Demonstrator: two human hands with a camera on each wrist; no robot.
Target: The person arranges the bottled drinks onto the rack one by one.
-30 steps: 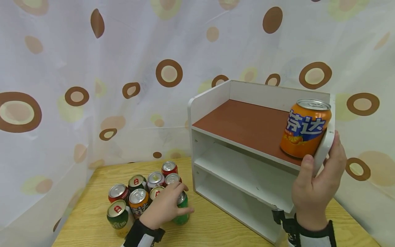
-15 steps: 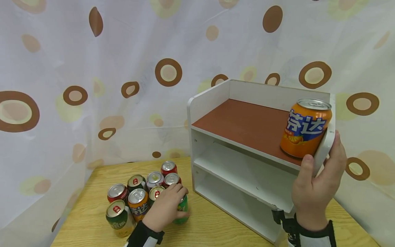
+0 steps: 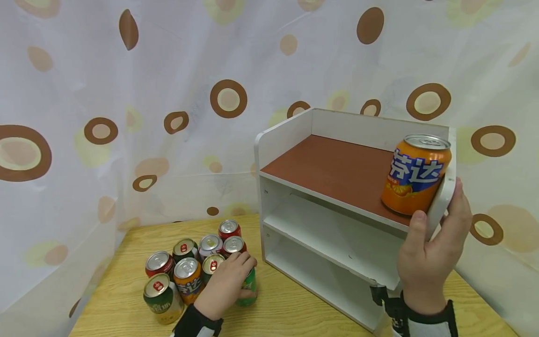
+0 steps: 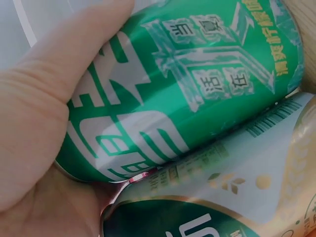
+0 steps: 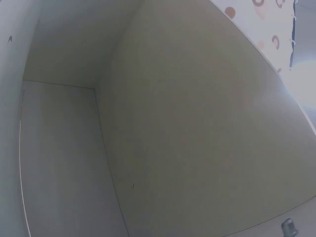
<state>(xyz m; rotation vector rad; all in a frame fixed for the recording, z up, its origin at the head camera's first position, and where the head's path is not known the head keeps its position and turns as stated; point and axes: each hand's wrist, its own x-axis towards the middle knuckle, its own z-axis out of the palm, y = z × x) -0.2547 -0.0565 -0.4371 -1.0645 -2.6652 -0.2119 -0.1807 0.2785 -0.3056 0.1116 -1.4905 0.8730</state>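
My left hand (image 3: 227, 282) curls round a green soda can (image 3: 249, 286) at the right end of a group of cans on the table. Its thumb lies along the can's side in the left wrist view, where a green and gold can (image 4: 232, 182) is right beside it. With thumb and fingers on either side, my right hand (image 3: 435, 255) grips the side panel (image 3: 442, 199) of a white shelf unit. An orange soda can (image 3: 414, 178) stands upright on the brown top (image 3: 328, 164), close to that panel. The right wrist view shows only the unit's inside wall (image 5: 197, 123).
Left of my left hand, several cans stand together, among them a red can (image 3: 160, 264), another orange can (image 3: 188, 281) and a green and gold can (image 3: 164, 304). The wooden table (image 3: 269, 313) carries the unit. A patterned curtain (image 3: 189, 61) hangs behind.
My left hand's fingers and thumb have closed round the green can. My right hand keeps its grip on the side panel, and the orange can stays in place.
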